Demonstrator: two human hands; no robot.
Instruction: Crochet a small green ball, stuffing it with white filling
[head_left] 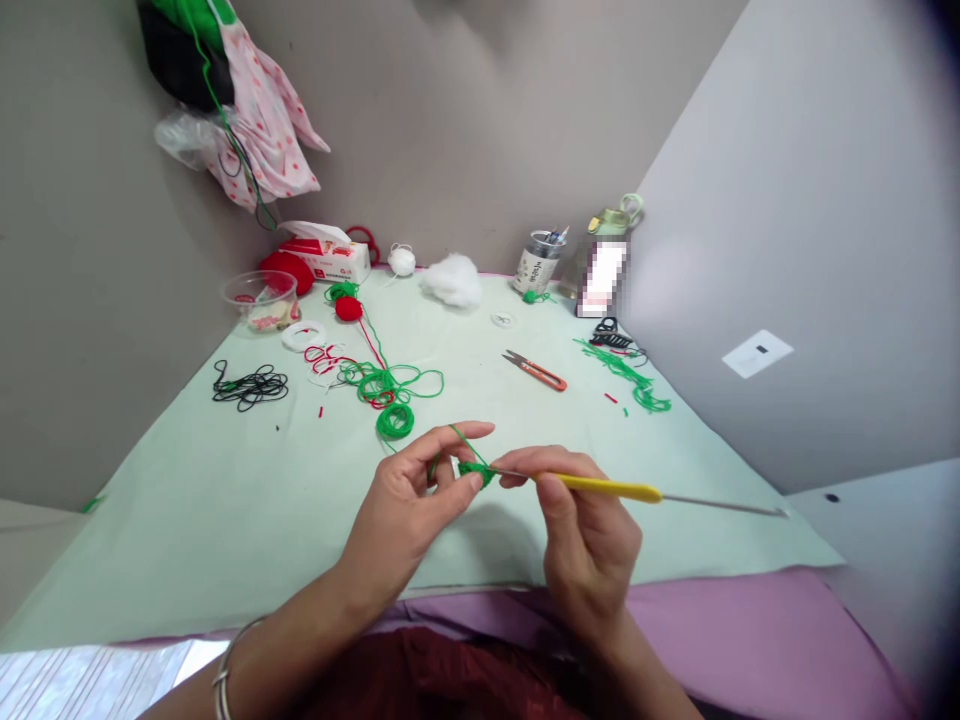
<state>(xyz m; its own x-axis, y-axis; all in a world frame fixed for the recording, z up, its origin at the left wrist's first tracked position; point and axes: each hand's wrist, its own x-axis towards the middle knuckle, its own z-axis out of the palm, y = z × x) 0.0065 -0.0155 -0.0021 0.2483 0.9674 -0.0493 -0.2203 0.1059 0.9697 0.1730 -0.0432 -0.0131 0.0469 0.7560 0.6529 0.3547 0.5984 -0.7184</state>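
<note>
My left hand (416,495) pinches a small green crochet piece (475,470) between thumb and fingers. Green yarn runs up from the piece over my raised left index finger. In my right hand (581,520) is a crochet hook (619,488) with a yellow handle, held like a pencil. Its metal shaft reaches left to the green piece, and a second metal end sticks out to the right. Whether the hook's tip is inside a stitch I cannot tell. A coil of green yarn (395,421) lies on the table just beyond my left hand.
Orange-handled thread snips (536,370) lie mid-table. Black cord (249,386) and a clear plastic tub (261,300) are at left. Behind stand a tissue box (334,262), white stuffing (452,281), a pen holder (537,264) and a phone (602,278). Green strands (630,375) lie at right.
</note>
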